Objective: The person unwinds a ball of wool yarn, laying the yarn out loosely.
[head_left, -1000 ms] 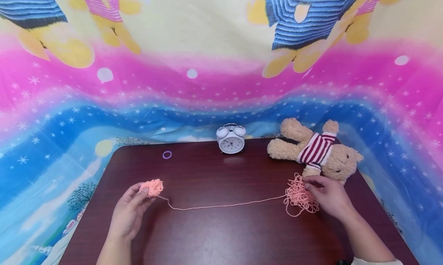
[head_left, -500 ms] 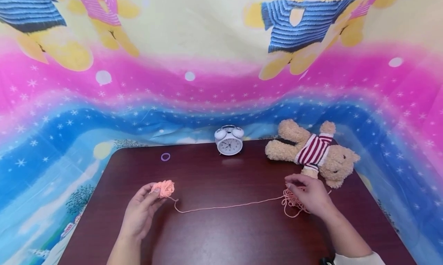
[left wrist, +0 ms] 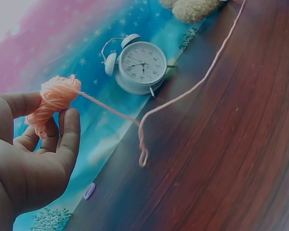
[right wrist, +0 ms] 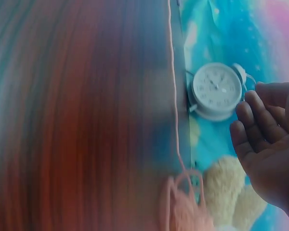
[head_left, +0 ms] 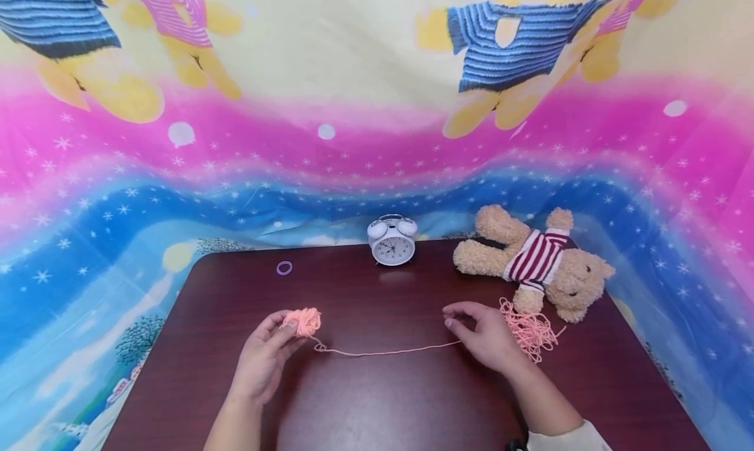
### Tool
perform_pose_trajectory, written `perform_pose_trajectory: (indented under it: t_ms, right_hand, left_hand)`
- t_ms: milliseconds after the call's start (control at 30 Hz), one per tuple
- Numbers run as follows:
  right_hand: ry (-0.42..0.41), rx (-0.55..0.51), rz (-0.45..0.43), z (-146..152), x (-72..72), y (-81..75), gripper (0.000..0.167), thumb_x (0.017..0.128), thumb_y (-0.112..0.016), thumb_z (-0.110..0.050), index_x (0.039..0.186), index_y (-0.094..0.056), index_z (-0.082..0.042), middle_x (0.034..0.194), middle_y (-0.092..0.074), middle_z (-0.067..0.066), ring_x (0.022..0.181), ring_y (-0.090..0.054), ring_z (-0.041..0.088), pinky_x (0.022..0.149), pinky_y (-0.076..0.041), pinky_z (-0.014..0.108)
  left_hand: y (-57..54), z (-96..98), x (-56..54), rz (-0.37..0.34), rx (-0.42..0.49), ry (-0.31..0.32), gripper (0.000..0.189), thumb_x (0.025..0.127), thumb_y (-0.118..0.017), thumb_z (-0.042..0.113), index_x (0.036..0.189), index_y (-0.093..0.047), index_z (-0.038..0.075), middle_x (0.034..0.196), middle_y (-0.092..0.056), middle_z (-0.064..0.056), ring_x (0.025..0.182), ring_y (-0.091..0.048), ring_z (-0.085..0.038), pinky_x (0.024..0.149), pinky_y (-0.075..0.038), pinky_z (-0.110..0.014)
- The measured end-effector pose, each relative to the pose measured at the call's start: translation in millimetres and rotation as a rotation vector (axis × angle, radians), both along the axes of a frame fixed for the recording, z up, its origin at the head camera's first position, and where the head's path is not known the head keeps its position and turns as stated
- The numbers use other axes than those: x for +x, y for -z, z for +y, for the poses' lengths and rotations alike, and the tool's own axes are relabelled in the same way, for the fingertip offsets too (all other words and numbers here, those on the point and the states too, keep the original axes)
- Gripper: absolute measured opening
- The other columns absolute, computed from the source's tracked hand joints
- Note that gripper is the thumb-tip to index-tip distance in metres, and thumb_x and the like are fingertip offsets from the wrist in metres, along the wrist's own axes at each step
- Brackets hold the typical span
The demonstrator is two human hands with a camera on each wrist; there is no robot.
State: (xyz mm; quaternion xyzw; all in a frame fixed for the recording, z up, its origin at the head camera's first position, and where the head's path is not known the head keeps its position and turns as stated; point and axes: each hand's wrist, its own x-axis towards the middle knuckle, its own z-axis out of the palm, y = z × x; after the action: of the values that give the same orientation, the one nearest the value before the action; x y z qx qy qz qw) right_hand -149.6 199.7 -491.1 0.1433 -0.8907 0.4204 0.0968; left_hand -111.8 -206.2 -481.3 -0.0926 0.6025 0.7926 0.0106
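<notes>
My left hand (head_left: pixel 265 359) pinches a small wound bundle of peach yarn (head_left: pixel 304 322) between thumb and fingers, raised over the table. From the bundle a single strand (head_left: pixel 383 354) runs rightward; near the bundle it twists into a small loop (left wrist: pixel 143 158), clear in the left wrist view. My right hand (head_left: pixel 485 338) hovers above the strand, fingers loosely bent with nothing between them. In the right wrist view the strand passes apart from those fingers (right wrist: pixel 253 115). Behind the right hand lies a loose, tangled heap of the same yarn (head_left: pixel 532 332), partly hidden by it.
A teddy bear (head_left: pixel 538 258) in a striped top lies at the right back, its paw by the yarn heap. A white twin-bell alarm clock (head_left: pixel 393 248) stands at the back edge of the dark wooden table (head_left: pixel 353 294). A purple ring (head_left: pixel 285 268) lies back left.
My right hand has moved left, off the tangled heap, which shows more fully now. The left hand has shifted right with the yarn bundle, bringing the two hands closer.
</notes>
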Motion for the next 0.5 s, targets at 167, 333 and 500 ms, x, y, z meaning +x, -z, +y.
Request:
perform_pose_trajectory:
  t_ms: [167,333,500]
  right_hand:
    - [-0.053,-0.014,-0.004,-24.5,-1.7,1.7,0.019,0.090,-0.080,-0.009,0.107,-0.078,-0.017,0.098,-0.076,-0.011,0.093,-0.071,0.009,0.085,-0.059,0.035]
    - [-0.118,-0.057,-0.049,-49.1,-1.6,1.3,0.019,0.090,-0.080,-0.008,0.108,-0.077,-0.013,0.099,-0.075,-0.010,0.090,-0.071,0.006,0.085,-0.060,0.032]
    - [-0.203,-0.098,-0.080,-75.5,2.1,3.2,0.018,0.092,-0.079,-0.009,0.109,-0.077,-0.010,0.098,-0.075,-0.007,0.087,-0.069,0.006,0.082,-0.061,0.029]
  left_hand:
    - [1.7,8.2,-2.5,-0.005,0.014,0.007,0.030,0.102,-0.063,0.006,0.127,-0.050,-0.003,0.110,-0.068,-0.007,0.099,-0.070,-0.016,0.093,-0.059,-0.034]
    - [1.4,19.1,-3.6,0.007,0.025,0.033,0.030,0.101,-0.063,0.005,0.126,-0.050,-0.005,0.112,-0.066,-0.009,0.100,-0.070,-0.018,0.094,-0.059,-0.036]
    - [2.3,29.3,-3.0,0.013,0.045,0.051,0.028,0.100,-0.064,0.003,0.123,-0.052,-0.004,0.111,-0.065,-0.012,0.097,-0.069,-0.020,0.093,-0.060,-0.038]
